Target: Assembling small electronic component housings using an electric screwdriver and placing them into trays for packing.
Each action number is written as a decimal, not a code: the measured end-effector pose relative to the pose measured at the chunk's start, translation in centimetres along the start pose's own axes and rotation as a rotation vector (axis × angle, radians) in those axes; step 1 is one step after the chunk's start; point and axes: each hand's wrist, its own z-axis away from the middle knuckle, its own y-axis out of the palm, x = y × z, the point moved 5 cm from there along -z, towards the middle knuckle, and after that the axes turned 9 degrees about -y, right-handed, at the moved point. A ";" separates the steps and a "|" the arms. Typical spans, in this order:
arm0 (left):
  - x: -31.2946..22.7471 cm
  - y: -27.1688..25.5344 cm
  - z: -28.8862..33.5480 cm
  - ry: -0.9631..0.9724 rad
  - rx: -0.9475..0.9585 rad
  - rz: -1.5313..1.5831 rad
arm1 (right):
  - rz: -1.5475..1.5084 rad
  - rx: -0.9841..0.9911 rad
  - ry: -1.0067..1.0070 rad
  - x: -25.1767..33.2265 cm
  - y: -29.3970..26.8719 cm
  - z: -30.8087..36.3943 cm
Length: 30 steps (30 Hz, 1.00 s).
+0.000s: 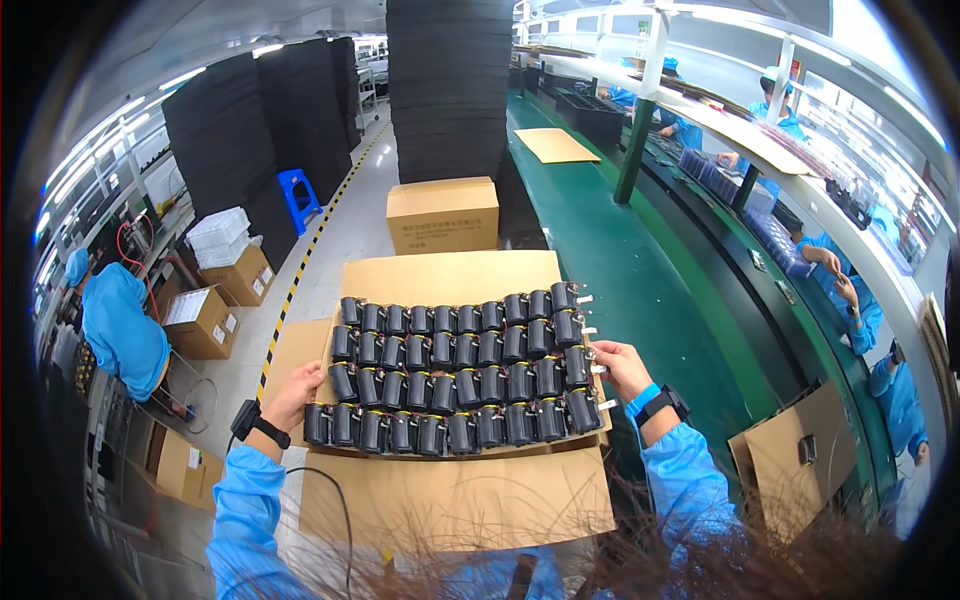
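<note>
Between the two hands, four rows of short black tubes (443, 393) are packed side by side on brown cardboard (450, 270). They sit close, maybe so that none can roll away. The left hand (297, 393) is at the left end of the rows, and the right hand (625, 370) is at the right end, a bit farther from the body, beside the white tabs (608, 405) that stick out. The fingers of both hands bend in at the edges, but I cannot tell if they are clamped on the tubes or on something under them. One hand on each side likely keeps the load flat and straight. Past the rows stands a brown box (442, 215).
</note>
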 end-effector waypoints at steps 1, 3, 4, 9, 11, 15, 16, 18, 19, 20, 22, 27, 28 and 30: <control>-0.1 0.3 0.2 -0.001 0.000 0.005 | -0.008 -0.004 0.004 -0.4 -0.1 -0.1; -0.5 0.9 0.3 -0.025 -0.025 -0.070 | -0.012 -0.009 0.010 -1.1 -0.6 -0.3; -0.9 1.4 0.7 -0.030 -0.026 -0.066 | 0.008 -0.016 0.011 -1.2 -0.6 -0.3; 0.2 -0.5 0.1 -0.066 -0.015 -0.129 | 0.039 -0.007 0.034 -1.2 -0.4 -0.4; -0.5 2.0 0.4 -0.102 -0.007 -0.022 | 0.075 0.013 0.043 -1.2 -0.6 0.1; 1.5 -1.1 -1.6 -0.131 0.009 -0.084 | 0.123 0.023 0.068 -1.4 -0.4 0.1; 2.6 -2.3 -2.7 -0.134 0.029 -0.141 | 0.116 0.009 0.072 -1.3 0.2 0.3; 3.5 -2.6 -3.7 -0.163 0.041 -0.073 | 0.128 -0.002 0.072 -2.6 -0.1 -0.5; 3.4 -2.2 -3.8 -0.198 0.049 -0.001 | 0.142 -0.009 0.079 -2.9 -0.1 -0.6; 3.2 -1.7 -3.8 -0.200 0.054 -0.001 | 0.178 -0.052 0.097 -3.2 -0.3 -0.7; 2.8 -0.8 -3.7 -0.284 0.059 0.129 | 0.193 -0.062 0.104 -3.5 -0.2 -1.1; 4.0 -2.3 -5.2 -0.320 0.103 0.180 | -0.075 0.053 0.229 -3.9 2.3 -1.3; 3.9 -2.2 -5.4 -0.321 0.121 0.172 | -0.077 0.048 0.231 -4.0 2.5 -1.6; 3.9 -1.9 -6.1 -0.336 0.108 0.204 | -0.052 -0.113 0.329 -4.7 2.5 -2.0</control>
